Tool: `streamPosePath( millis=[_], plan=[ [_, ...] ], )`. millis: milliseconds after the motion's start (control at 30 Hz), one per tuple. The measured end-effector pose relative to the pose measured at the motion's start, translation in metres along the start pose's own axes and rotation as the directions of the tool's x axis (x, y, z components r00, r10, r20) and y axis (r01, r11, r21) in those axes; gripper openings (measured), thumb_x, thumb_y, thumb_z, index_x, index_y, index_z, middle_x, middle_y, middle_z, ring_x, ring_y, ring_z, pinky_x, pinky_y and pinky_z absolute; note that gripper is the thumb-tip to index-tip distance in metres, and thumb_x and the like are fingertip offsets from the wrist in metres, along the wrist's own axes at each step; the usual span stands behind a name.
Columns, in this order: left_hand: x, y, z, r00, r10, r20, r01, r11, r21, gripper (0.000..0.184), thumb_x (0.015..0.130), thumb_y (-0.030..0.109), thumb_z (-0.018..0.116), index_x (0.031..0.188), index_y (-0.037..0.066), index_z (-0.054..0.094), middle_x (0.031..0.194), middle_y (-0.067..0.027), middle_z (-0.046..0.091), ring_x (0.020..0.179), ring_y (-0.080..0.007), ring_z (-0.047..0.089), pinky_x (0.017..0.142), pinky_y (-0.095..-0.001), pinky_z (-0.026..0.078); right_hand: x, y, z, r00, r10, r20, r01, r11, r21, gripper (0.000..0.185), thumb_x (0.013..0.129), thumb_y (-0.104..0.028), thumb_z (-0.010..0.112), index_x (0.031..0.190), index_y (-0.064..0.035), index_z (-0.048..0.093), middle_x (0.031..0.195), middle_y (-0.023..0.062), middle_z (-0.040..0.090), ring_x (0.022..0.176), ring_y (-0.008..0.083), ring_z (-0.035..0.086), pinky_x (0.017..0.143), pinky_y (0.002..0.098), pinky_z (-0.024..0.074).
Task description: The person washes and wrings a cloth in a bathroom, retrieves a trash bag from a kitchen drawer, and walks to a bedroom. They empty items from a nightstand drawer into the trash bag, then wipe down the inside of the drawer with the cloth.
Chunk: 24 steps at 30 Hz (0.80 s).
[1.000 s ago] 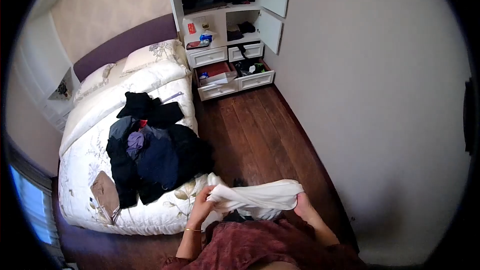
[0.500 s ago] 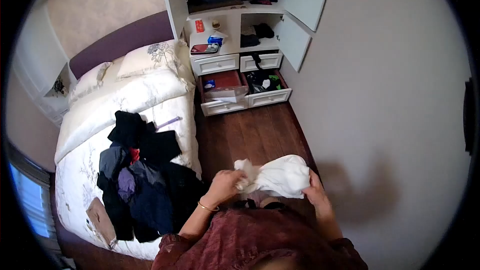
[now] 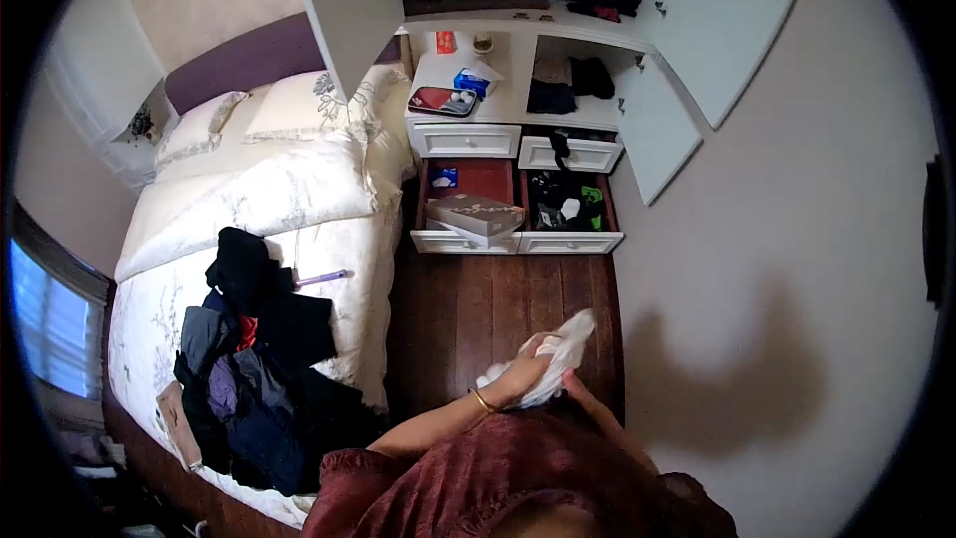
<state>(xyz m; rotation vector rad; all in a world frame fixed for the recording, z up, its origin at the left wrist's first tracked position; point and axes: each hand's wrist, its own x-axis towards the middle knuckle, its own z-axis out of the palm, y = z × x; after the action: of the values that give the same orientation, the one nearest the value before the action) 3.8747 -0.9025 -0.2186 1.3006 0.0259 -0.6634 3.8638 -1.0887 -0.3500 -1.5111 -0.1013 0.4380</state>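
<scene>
A bunched white cloth (image 3: 566, 344) is held in front of my body, above the dark wood floor. My left hand (image 3: 520, 375), with a gold bracelet at its wrist, is closed on the cloth from the left. On the right, my right hand (image 3: 578, 389) grips the lower right edge of the same cloth. The cloth hides part of the fingers of both hands. To the left, a heap of dark clothes (image 3: 269, 418) lies on the bed (image 3: 349, 339), with a purple stick-like object (image 3: 321, 279) beside it.
Ahead stands a white cabinet (image 3: 468, 140) with open doors and pulled-out lower drawers. One drawer holds a grey box (image 3: 476, 214), another dark items. A blue tissue pack (image 3: 471, 84) and a tray (image 3: 443, 101) lie on top. The wall (image 3: 757, 289) is at right.
The white cloth, stretched between my hands earlier, is now gathered into a smaller bundle. My hands have come close together. The view has moved nearer the cabinet.
</scene>
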Motion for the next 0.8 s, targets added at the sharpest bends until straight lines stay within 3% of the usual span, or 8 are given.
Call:
streamPosePath(
  millis=[67,133,300,333,467,567,700,800],
  plan=[
    [0.017,0.034,0.003,0.988,-0.043,-0.151,0.010,0.977,-0.215,0.032,0.092,0.014,0.047,0.121,0.001,0.053,0.109,-0.0123,0.061,0.097,-0.0209,0.061,0.082,-0.0333,0.051,0.002,-0.053,-0.004,0.941,0.140,0.309,-0.233,0.929,0.288,0.106,0.076,-0.066,0.062,0.146,-0.0016,0.016,0.147,0.0100,0.030,0.136,0.0248,0.026,0.113,0.0378,0.0192],
    [0.045,0.051,-0.006,0.997,-0.036,-0.071,-0.028,0.680,-0.733,0.031,0.093,0.013,0.046,0.121,0.003,0.053,0.107,-0.0094,0.062,0.093,-0.0215,0.063,0.083,-0.0338,0.051,0.033,-0.123,-0.006,0.921,0.273,0.279,-0.292,0.956,0.031,0.085,0.083,-0.047,0.068,0.141,-0.0014,0.026,0.138,0.0125,0.037,0.122,0.0256,0.042,0.101,0.0405,0.0365],
    [0.096,0.078,-0.055,0.986,-0.156,-0.053,0.065,0.662,-0.747,0.042,0.090,0.012,0.053,0.130,0.005,0.044,0.116,-0.0069,0.059,0.103,-0.0191,0.058,0.086,-0.0319,0.049,0.121,-0.136,-0.028,0.936,0.223,0.271,-0.277,0.944,0.179,0.063,0.084,-0.031,0.067,0.133,-0.0016,0.041,0.122,0.0056,0.053,0.110,0.0171,0.050,0.096,0.0321,0.0394],
    [0.096,0.097,-0.067,0.999,-0.024,0.027,0.036,0.799,-0.601,0.045,0.089,0.014,0.056,0.132,0.006,0.043,0.115,-0.0041,0.058,0.102,-0.0159,0.057,0.085,-0.0294,0.049,0.133,-0.132,-0.033,0.935,0.239,0.264,-0.293,0.937,0.191,0.060,0.084,-0.029,0.068,0.131,-0.0016,0.042,0.119,0.0065,0.054,0.108,0.0171,0.052,0.094,0.0324,0.0410],
    [0.133,0.103,-0.134,0.979,-0.176,0.104,0.195,0.958,-0.209,0.067,0.085,0.036,0.068,0.138,0.008,0.038,0.122,-0.0055,0.053,0.106,-0.0150,0.054,0.088,-0.0304,0.045,0.176,-0.107,-0.072,0.918,0.340,0.206,-0.385,0.891,0.241,0.050,0.087,-0.025,0.062,0.128,-0.0013,0.046,0.113,0.0093,0.059,0.102,0.0195,0.057,0.091,0.0339,0.0440],
    [0.198,0.017,-0.206,0.819,-0.464,-0.338,0.264,0.827,-0.497,0.105,0.075,0.055,0.071,0.149,0.013,0.010,0.142,-0.0153,0.035,0.127,-0.0279,0.040,0.098,-0.0442,0.038,0.210,-0.113,-0.117,0.889,0.400,0.223,-0.455,0.831,0.321,0.056,0.088,-0.037,0.057,0.130,-0.0011,0.045,0.120,0.0124,0.057,0.106,0.0258,0.057,0.090,0.0385,0.0466],
    [0.280,-0.022,-0.249,0.499,-0.662,-0.560,0.281,0.734,-0.618,0.129,0.066,0.064,0.073,0.148,0.012,-0.011,0.153,-0.0216,0.011,0.139,-0.0334,0.022,0.105,-0.0530,0.028,0.249,-0.148,-0.136,0.793,0.587,0.164,-0.584,0.654,0.481,0.061,0.092,-0.040,0.046,0.137,-0.0007,0.037,0.132,0.0169,0.049,0.117,0.0320,0.051,0.100,0.0436,0.0403],
    [0.332,-0.016,-0.258,0.433,-0.615,-0.660,0.072,0.753,-0.654,0.140,0.060,0.049,0.084,0.145,0.002,-0.016,0.144,-0.0253,0.028,0.129,-0.0331,0.036,0.104,-0.0435,0.032,0.296,-0.167,-0.137,0.811,0.544,0.217,-0.559,0.610,0.562,0.062,0.095,-0.045,0.039,0.138,-0.0001,0.036,0.134,0.0181,0.047,0.121,0.0337,0.048,0.103,0.0453,0.0376]
  ],
)
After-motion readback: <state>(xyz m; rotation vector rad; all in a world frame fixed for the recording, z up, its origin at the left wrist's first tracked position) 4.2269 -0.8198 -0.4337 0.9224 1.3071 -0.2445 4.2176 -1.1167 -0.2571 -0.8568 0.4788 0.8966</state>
